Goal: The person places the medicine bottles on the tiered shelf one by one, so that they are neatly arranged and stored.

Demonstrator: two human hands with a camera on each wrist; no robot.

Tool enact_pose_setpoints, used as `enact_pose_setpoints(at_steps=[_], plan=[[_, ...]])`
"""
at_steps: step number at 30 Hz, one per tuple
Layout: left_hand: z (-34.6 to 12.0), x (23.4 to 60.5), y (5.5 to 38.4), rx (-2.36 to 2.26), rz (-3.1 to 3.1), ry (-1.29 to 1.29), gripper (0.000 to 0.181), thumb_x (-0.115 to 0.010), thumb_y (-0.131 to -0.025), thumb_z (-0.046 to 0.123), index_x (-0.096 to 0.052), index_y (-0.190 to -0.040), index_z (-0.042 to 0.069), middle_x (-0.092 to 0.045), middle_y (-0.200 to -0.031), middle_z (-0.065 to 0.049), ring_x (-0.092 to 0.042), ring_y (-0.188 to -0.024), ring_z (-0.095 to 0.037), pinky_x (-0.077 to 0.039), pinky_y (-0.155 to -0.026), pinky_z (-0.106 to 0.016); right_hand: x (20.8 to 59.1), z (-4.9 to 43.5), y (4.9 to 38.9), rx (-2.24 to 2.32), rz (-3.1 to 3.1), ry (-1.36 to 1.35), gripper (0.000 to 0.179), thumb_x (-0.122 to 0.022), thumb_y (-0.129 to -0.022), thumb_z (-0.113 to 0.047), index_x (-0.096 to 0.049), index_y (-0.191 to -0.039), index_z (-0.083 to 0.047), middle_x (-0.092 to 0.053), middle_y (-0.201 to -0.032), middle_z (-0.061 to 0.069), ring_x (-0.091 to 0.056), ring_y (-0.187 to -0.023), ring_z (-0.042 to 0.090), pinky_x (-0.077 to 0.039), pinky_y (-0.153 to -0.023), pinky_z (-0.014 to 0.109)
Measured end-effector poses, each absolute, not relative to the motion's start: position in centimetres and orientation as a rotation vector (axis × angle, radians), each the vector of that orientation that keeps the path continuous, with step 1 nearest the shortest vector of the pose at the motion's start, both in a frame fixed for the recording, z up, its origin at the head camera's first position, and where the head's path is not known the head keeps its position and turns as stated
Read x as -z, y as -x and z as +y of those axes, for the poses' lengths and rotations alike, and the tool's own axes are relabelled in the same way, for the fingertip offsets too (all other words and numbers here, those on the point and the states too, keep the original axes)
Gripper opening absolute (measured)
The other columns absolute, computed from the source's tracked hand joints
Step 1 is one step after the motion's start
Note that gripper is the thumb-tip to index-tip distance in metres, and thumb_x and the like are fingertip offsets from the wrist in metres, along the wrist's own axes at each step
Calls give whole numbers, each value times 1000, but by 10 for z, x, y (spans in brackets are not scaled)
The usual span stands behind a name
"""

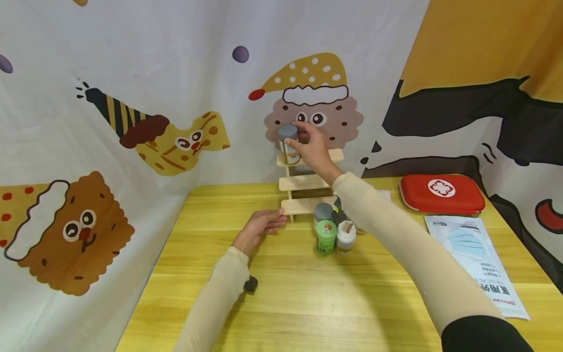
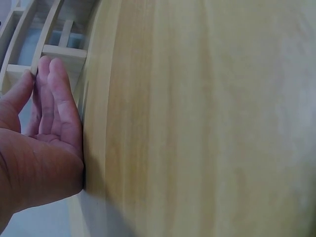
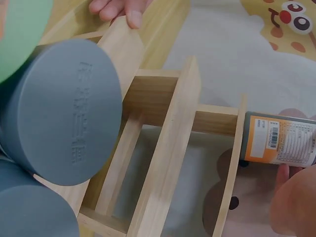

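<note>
Atop the pale wooden three-tier rack [image 1: 304, 183], the right hand [image 1: 314, 147] holds one grey-capped cylindrical bottle [image 1: 288, 153], the left hand [image 1: 263, 225] pinches the lowest tier [image 1: 303, 206], and green-and-white plastic bottles [image 1: 326, 240] on the yellow wood-grain counter [image 1: 299, 298] apparently await shelving.

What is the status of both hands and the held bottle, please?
Right hand holding grey-capped bottle, upright at top step. Left hand pinching bottom step at its left end. Nothing seems in the way; green bottle stands lower, in front.
</note>
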State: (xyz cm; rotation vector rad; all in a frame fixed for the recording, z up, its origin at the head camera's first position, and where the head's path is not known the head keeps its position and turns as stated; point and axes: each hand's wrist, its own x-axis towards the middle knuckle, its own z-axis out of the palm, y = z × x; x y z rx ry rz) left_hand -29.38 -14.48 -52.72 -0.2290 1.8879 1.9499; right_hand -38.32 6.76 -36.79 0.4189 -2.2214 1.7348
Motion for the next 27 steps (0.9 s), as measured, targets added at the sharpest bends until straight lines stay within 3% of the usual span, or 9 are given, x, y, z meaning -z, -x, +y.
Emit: enact_pose_setpoints(at_steps=[8,15,20,27], plan=[[-144,529,293,-1963,1874,228,47,-77,-99,36,-70,-135,5,-83,-106,-1,-80,-100,-16,-66,-76,-23,372,67,383,-1742,-2193,-408,55,-82,-95,-18,-61,-146,-11,-66,-141,13,-64,-128,28,-54,-113,45],[-145,532,292,-2003,1847,223,44,-76,-100,30,-69,-133,1,-82,-106,-4,-80,-100,-18,-67,-92,-34,382,72,369,-1688,-2240,-425,65,-81,-96,-24,-51,-152,-6,-60,-149,12,-61,-137,27,-56,-113,41],[-144,531,292,-2004,1854,211,45,-74,-102,29,-67,-135,-1,-82,-107,-4,-80,-104,-20,-66,-95,-36,387,82,354,-1625,-2227,-481,62,-80,-97,-28,-54,-148,-3,-62,-142,16,-62,-132,32,-59,-106,46],[-143,529,292,-1994,1869,207,50,-75,-101,31,-66,-139,-1,-81,-117,-10,-79,-108,-20,-66,-94,-34,388,111,329,-1690,-2182,-528,59,-78,-99,-22,-53,-149,-5,-62,-143,21,-59,-133,37,-54,-109,56]])
